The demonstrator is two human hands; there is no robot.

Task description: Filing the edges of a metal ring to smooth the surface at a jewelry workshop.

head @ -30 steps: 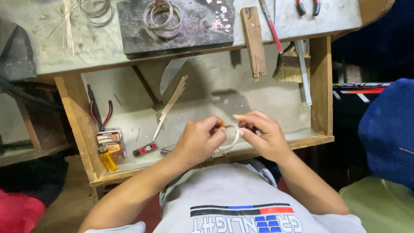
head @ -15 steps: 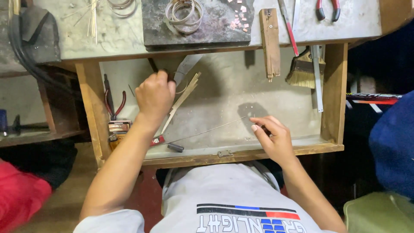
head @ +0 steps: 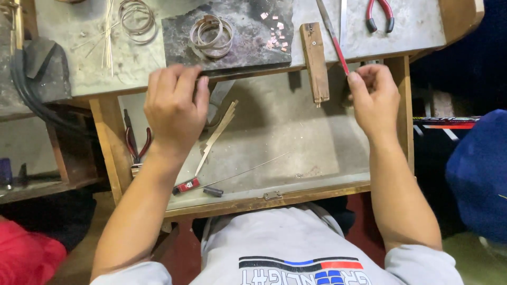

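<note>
Both forearms reach far out over the open drawer [head: 113, 153], toward the bench edge. The left hand [head: 175, 108] lies palm down, its fingers together and curled over the near edge of the dark slab [head: 237, 47]; whether they pinch anything beneath cannot be told. A grey blade [head: 221, 92] shows just right of that hand, beside a pale strip [head: 215, 138] that slants across the drawer floor.

The right hand [head: 374, 97] is raised at the far right corner of the drawer, its fingers bent in close. The thumb and forefinger meet narrowly at the near tip of a red-handled file [head: 334, 39], which lies slanted across the bench top. Whether they grip it or only touch it is unclear.

A stack of metal bangles [head: 211, 34] rests on the slab, far from the left hand, with small copper chips [head: 274, 32] to its right. A wooden peg [head: 314, 60] juts over the drawer between the hands. Red pliers [head: 136, 143] lie at the drawer's left, and a thin wire [head: 248, 170] crosses its near part.
</note>
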